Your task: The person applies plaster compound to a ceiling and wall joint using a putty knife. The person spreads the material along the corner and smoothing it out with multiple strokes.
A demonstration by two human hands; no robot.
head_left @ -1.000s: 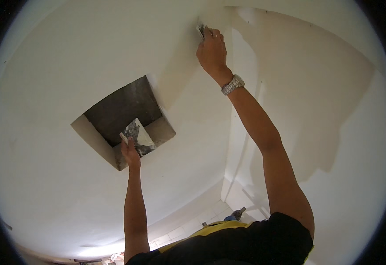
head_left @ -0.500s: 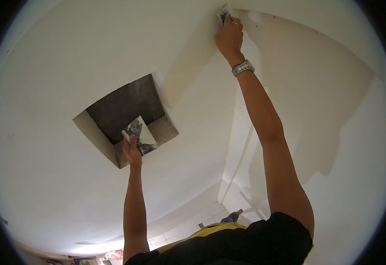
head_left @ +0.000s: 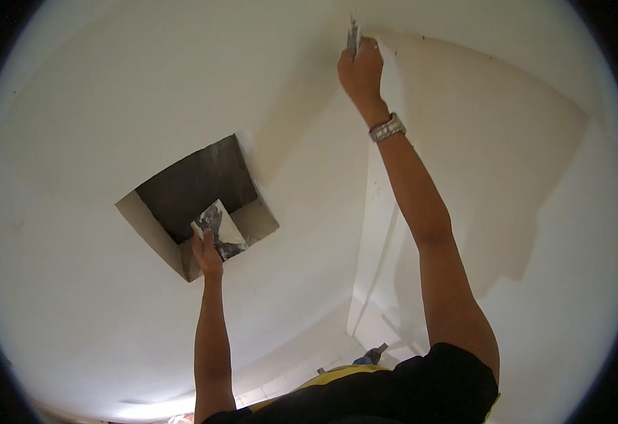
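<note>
My left hand (head_left: 207, 256) grips a flat, wide putty knife (head_left: 232, 232) by its edge-side handle. White paste covers part of its grey blade, which appears in front of a square recess. High up, my right hand (head_left: 363, 74) is closed on a small scraper (head_left: 353, 37), raised to the corner where two white plastered surfaces (head_left: 302, 92) meet. The scraper's blade is seen nearly edge-on; whether it touches the surface I cannot tell. A metal-band watch sits on my right wrist.
The dark square recess (head_left: 196, 173) has grey inner faces and cut edges. To the right, a pale wall (head_left: 479, 141) carries shadows and small dark marks. Tiles (head_left: 275, 385) show low down, behind my shirt, near a small grey object (head_left: 372, 355).
My right hand has turned, so the scraper blade now shows nearly edge-on. The recess, left hand and putty knife appear slightly lower in view.
</note>
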